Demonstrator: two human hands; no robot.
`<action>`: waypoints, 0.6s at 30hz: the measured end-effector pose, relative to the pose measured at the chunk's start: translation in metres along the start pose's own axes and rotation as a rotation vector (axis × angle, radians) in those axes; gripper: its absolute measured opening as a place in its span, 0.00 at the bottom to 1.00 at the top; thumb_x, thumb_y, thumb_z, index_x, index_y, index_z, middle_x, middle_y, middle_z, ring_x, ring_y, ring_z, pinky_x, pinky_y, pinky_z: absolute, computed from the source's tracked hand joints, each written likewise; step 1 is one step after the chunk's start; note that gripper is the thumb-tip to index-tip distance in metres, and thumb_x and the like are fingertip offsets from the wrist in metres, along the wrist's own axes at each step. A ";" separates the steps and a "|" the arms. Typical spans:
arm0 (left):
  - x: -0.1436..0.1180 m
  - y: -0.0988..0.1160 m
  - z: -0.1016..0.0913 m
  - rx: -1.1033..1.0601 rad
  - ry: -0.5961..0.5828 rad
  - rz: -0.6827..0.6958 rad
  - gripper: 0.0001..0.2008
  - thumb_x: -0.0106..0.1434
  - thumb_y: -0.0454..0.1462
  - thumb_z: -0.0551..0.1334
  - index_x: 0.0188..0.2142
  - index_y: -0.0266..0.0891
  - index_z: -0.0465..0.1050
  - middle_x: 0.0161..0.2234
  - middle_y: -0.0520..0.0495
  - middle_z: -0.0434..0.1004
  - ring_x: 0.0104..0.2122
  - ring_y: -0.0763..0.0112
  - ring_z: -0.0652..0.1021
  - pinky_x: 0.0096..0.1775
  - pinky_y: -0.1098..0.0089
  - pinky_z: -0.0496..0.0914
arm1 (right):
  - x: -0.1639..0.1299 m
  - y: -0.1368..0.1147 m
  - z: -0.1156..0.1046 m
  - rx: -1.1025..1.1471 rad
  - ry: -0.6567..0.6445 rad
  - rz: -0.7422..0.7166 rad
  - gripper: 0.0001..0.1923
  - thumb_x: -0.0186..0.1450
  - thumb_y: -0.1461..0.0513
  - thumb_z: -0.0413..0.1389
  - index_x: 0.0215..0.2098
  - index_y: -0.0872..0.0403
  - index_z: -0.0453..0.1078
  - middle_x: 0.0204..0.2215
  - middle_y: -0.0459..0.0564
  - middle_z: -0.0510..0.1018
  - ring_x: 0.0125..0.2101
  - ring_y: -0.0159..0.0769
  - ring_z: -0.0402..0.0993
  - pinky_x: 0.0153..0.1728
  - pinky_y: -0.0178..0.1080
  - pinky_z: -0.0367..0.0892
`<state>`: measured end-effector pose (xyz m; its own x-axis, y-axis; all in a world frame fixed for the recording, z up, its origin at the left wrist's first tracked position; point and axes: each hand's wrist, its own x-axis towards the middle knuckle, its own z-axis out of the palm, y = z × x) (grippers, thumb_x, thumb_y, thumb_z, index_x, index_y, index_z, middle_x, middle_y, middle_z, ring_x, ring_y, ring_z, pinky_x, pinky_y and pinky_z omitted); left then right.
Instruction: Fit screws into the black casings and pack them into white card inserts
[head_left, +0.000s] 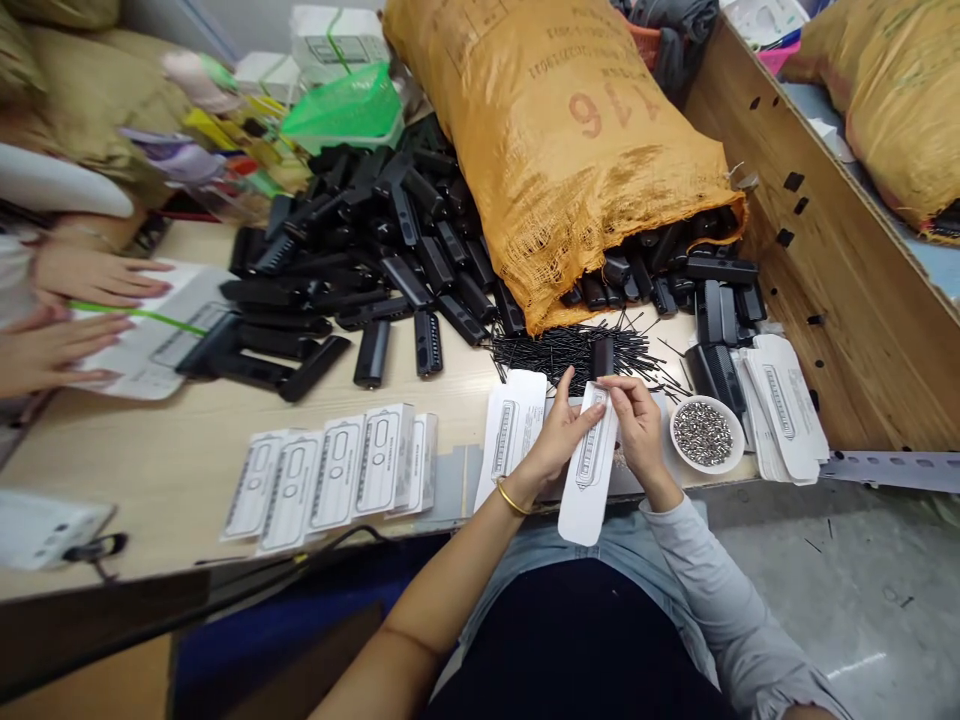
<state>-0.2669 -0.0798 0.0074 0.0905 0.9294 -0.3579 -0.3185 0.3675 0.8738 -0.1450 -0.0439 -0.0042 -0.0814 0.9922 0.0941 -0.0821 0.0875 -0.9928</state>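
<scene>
Evidently both hands are together on one narrow white carton (582, 495), which lies tilted between them in front of the person's body. The left hand (559, 435) grips it from its side, with the thumb across the printed face; the right hand (636, 425) pinches the edge near the upper end with its fingertips. The lower end sticks out free below both hands.

The carton looks like thin, smooth card: probably light, springy along its folds and a little slippery, easy to dent or crease if squeezed in the middle of the broad face. The folded long edges should be the stiffest place to hold, with a light pinch near the end to control the mouth. Just beyond the fingertips stands a black device (602, 357), seemingly hard plastic, likely heavier than the card and rigid enough for a firm grip along its sides; whether it touches the carton I cannot tell.

Behind the hands lies a heap of thin black sticks (540, 350). Just left of the left hand is another printed carton (512, 425), lying flat. To the right of the right hand sits a white bowl (707, 469) of small metal pieces (703, 433), loose and probably easy to spill, and beyond it a stack of flat cartons (784, 410), likely prone to sliding over one another.
</scene>
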 end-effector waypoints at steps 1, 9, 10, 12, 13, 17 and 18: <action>-0.001 -0.001 0.001 0.059 0.006 0.025 0.50 0.62 0.45 0.64 0.69 0.40 0.28 0.37 0.44 0.76 0.32 0.69 0.77 0.35 0.68 0.72 | 0.002 0.000 0.000 0.060 -0.013 0.057 0.14 0.66 0.53 0.54 0.39 0.56 0.66 0.38 0.52 0.74 0.40 0.33 0.71 0.44 0.37 0.67; -0.005 -0.001 0.000 0.417 0.037 0.155 0.52 0.63 0.46 0.62 0.68 0.40 0.20 0.36 0.45 0.76 0.32 0.68 0.76 0.34 0.70 0.70 | 0.001 0.011 0.001 0.265 -0.015 0.241 0.16 0.63 0.51 0.58 0.33 0.58 0.67 0.38 0.52 0.75 0.35 0.31 0.72 0.38 0.35 0.68; -0.004 0.001 -0.002 0.379 0.028 0.139 0.54 0.63 0.47 0.63 0.68 0.39 0.19 0.35 0.46 0.76 0.31 0.69 0.76 0.33 0.71 0.69 | -0.004 0.012 0.000 0.224 -0.011 0.195 0.16 0.65 0.52 0.56 0.35 0.58 0.68 0.42 0.53 0.75 0.40 0.33 0.72 0.43 0.36 0.68; -0.004 0.003 -0.007 0.296 0.005 0.093 0.54 0.63 0.48 0.62 0.68 0.38 0.19 0.33 0.46 0.76 0.27 0.71 0.75 0.30 0.73 0.68 | -0.015 0.015 -0.003 0.154 -0.011 0.167 0.16 0.65 0.53 0.56 0.42 0.57 0.70 0.46 0.54 0.74 0.46 0.35 0.71 0.48 0.37 0.66; -0.005 0.004 -0.009 0.264 -0.015 0.074 0.51 0.65 0.48 0.60 0.68 0.37 0.20 0.34 0.45 0.76 0.27 0.71 0.75 0.29 0.73 0.68 | -0.019 0.017 -0.005 0.147 0.008 0.189 0.17 0.65 0.53 0.56 0.45 0.56 0.69 0.46 0.53 0.74 0.45 0.34 0.71 0.47 0.37 0.66; -0.018 -0.004 -0.013 0.437 -0.228 0.387 0.36 0.68 0.43 0.55 0.68 0.40 0.39 0.57 0.30 0.65 0.52 0.59 0.73 0.51 0.58 0.69 | -0.021 0.021 -0.013 0.243 0.345 0.281 0.22 0.62 0.49 0.58 0.44 0.55 0.61 0.38 0.49 0.72 0.34 0.30 0.71 0.39 0.35 0.69; -0.022 -0.006 -0.013 0.564 -0.274 0.561 0.33 0.66 0.41 0.58 0.66 0.41 0.46 0.62 0.31 0.57 0.61 0.54 0.64 0.59 0.52 0.60 | -0.020 0.020 -0.014 0.227 0.374 0.292 0.22 0.62 0.48 0.57 0.43 0.55 0.60 0.36 0.48 0.72 0.32 0.30 0.70 0.37 0.36 0.69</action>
<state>-0.2797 -0.1027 0.0059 0.3088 0.9281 0.2079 0.1280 -0.2572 0.9579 -0.1313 -0.0606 -0.0271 0.2239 0.9399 -0.2579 -0.3254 -0.1773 -0.9288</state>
